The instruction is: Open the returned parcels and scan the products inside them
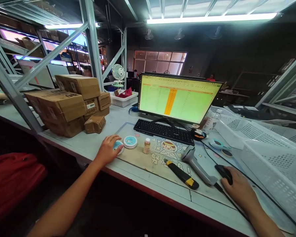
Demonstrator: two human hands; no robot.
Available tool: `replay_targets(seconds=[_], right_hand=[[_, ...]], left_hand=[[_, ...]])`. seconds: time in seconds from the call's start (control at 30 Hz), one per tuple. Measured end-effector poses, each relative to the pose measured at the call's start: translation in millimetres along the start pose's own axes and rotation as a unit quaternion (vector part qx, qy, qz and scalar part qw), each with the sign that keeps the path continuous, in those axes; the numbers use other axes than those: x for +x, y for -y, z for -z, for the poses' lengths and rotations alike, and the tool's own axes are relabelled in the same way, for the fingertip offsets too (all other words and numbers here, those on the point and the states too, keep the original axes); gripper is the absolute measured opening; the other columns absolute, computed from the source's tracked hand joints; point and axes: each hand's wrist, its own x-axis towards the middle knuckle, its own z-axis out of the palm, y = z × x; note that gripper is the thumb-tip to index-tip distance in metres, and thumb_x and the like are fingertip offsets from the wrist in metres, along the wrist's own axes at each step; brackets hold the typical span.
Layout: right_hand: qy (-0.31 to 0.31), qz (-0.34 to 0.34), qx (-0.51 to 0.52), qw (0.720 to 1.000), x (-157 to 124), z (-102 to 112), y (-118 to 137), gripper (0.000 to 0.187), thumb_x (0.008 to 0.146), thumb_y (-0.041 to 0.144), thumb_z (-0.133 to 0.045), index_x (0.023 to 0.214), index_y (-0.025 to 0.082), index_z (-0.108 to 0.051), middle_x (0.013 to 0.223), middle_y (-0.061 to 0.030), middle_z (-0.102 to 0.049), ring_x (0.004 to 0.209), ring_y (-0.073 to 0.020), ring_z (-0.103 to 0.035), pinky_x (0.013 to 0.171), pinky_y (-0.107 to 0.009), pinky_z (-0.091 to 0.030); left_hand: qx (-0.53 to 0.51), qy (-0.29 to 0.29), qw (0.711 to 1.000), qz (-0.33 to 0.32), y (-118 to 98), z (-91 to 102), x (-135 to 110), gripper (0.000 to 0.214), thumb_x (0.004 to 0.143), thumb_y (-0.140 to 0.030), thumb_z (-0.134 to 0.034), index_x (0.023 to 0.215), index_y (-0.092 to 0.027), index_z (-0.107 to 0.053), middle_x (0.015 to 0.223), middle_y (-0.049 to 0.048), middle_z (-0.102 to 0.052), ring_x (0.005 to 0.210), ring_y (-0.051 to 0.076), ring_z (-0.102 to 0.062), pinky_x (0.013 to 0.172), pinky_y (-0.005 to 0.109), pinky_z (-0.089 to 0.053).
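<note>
Dim warehouse, cluttered white desk [93, 144] — left hand [108, 149] covers a round tin [118, 145], right hand [238, 191] cups the mouse [223, 172].

Under your left hand [109, 149]: teal-and-white round tin [118, 147]. Beside your right hand [238, 191]: black mouse [224, 172], grey scanner [196, 164], black-and-yellow knife [182, 173]. Ahead: brown boxes [69, 105], monitor [177, 98] showing a green sheet with an orange column.

left forearm [71, 194]: bare, sleeveless | right forearm [259, 214]: bare | hands: ungloved
</note>
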Motion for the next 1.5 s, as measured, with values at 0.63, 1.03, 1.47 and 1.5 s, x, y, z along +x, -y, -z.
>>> replay_targets(seconds=[0.63, 1.03, 1.47, 1.5], right_hand=[[0.076, 0.108, 0.262, 0.956, 16, 99, 185, 0.051, 0.094, 0.056, -0.056, 0.137, 0.028, -0.058, 0.122, -0.0099, -0.07, 0.093, -0.0266, -0.071, 0.085, -0.043, -0.061], [0.206, 0.203, 0.281, 0.915, 69, 14, 347, 0.064, 0.094, 0.03, -0.066, 0.155, 0.022, -0.046, 0.165, -0.0128, -0.037, 0.14, -0.034, -0.049, 0.114, -0.053, -0.044], [-0.038, -0.235, 0.436, 0.868, 83, 87, 160, 0.036, 0.081, 0.045, -0.079, 0.082, 0.021, -0.052, 0.064, 0.0029, -0.059, 0.051, -0.0109, -0.048, 0.047, -0.021, -0.039], [-0.088, -0.285, 0.447, 0.844, 79, 103, 132, 0.036, 0.087, 0.048, -0.073, 0.081, 0.022, -0.048, 0.065, 0.003, -0.057, 0.051, -0.01, -0.047, 0.046, -0.02, -0.037]], left_hand=[[-0.105, -0.02, 0.98, -0.168, -88, 25.0, -28, 0.074, 0.083, -0.048, -0.081, 0.146, -0.028, -0.047, 0.155, 0.0119, -0.05, 0.143, 0.032, -0.05, 0.122, 0.048, -0.041], [-0.018, -0.018, 0.999, 0.025, -46, -34.9, 60, 0.06, 0.084, -0.041, -0.078, 0.133, -0.015, -0.054, 0.137, 0.0149, -0.06, 0.132, 0.03, -0.055, 0.117, 0.04, -0.043], [0.081, 0.136, 0.987, 0.035, -25, -51.2, 45, 0.068, 0.083, -0.04, -0.072, 0.144, -0.02, -0.049, 0.147, 0.0129, -0.053, 0.12, 0.036, -0.063, 0.102, 0.046, -0.053], [0.079, 0.135, 0.987, 0.032, -25, -52.5, 45, 0.067, 0.083, -0.039, -0.072, 0.143, -0.02, -0.05, 0.147, 0.0127, -0.053, 0.12, 0.036, -0.063, 0.103, 0.046, -0.053]])
